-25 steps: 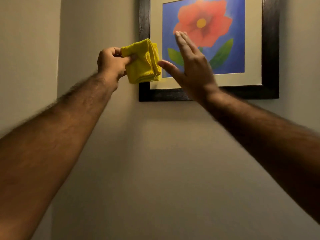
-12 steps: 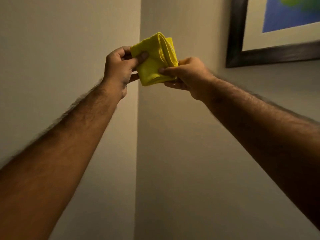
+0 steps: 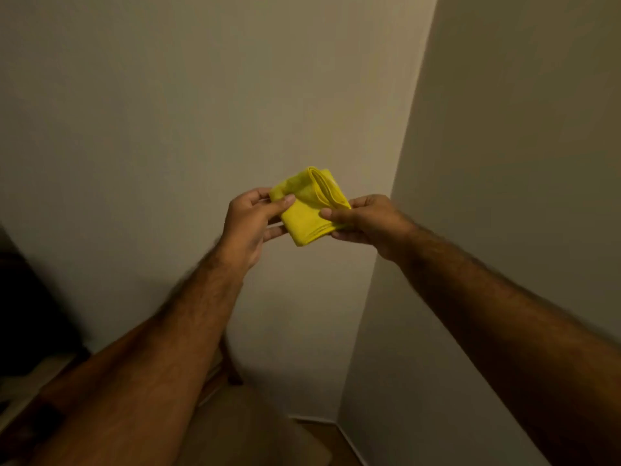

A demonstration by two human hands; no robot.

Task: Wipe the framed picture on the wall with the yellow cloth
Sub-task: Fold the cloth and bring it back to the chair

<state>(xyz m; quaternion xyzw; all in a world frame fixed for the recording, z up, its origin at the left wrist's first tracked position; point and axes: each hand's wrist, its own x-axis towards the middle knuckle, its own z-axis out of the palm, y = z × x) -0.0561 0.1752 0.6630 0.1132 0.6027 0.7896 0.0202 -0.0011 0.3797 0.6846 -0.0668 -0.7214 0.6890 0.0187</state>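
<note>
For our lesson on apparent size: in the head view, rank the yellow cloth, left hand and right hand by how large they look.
1. Left hand and right hand: look about alike, so unranked.
2. Yellow cloth: smallest, though folded and partly covered by both hands.

There is a single view, worn on the person's head, tilted forward and down along both outstretched forearms into a wall corner (image 3: 396,183), close to the walls, floor (image 3: 322,438) showing below.
</note>
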